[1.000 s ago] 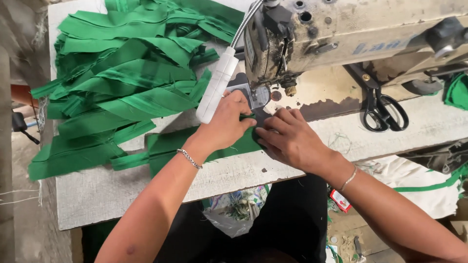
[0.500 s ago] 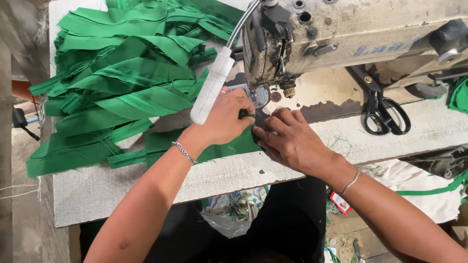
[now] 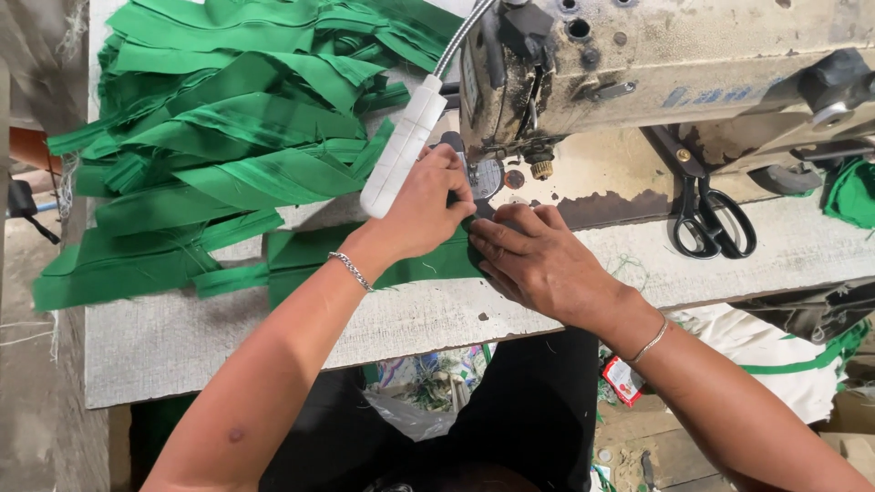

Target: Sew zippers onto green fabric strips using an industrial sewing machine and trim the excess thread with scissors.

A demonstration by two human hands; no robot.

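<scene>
My left hand (image 3: 421, 211) rests flat on a green fabric piece (image 3: 314, 257) just in front of the presser foot (image 3: 483, 173) of a worn cream sewing machine (image 3: 656, 64). My right hand (image 3: 538, 260) presses the same fabric down right beside it, fingers pointing toward the needle area. Both wrists wear thin bracelets. The fabric's edge under the foot is hidden by my fingers.
A big heap of green fabric strips (image 3: 228, 137) covers the table's far left. Black scissors (image 3: 706, 214) lie on the machine bed at right. A white gooseneck lamp (image 3: 401, 150) hangs over my left hand. The pale table edge (image 3: 273, 351) runs near me; cloth and bags lie below.
Both hands have stayed on the green fabric at the presser foot, shifting only slightly; the view has moved a little closer.
</scene>
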